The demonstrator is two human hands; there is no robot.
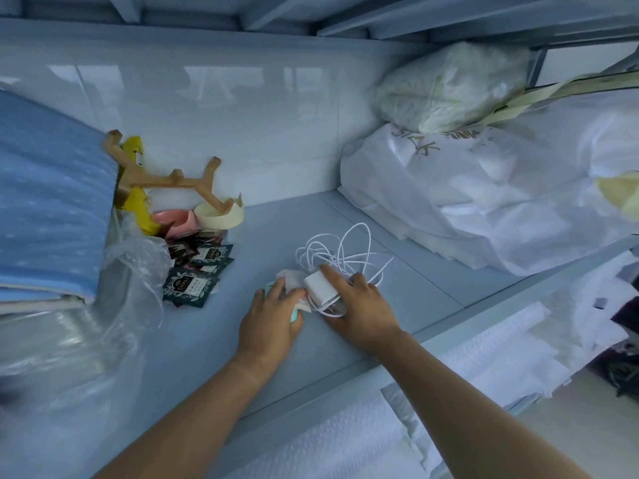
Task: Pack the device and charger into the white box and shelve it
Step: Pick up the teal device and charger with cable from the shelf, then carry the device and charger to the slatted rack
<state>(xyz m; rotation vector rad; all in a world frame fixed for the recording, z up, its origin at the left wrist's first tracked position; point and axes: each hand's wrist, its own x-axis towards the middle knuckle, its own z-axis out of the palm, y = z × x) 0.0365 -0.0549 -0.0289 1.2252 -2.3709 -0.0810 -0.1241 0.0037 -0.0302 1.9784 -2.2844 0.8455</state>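
Here, two bare hands meet near the front middle of a pale blue shelf (pixel 193 340). The left hand (pixel 273 316) curls over a small mint-green device (pixel 295 315), which lies on the shelf with crumpled white paper (pixel 290 280) against it. Just beside it, the right hand (pixel 359 305) grips a white charger (pixel 320 284), its thin white cable (pixel 345 250) looping loosely behind. Dark tea sachets (pixel 193 281) lie to the left, bulky white bags (pixel 484 209) to the right.
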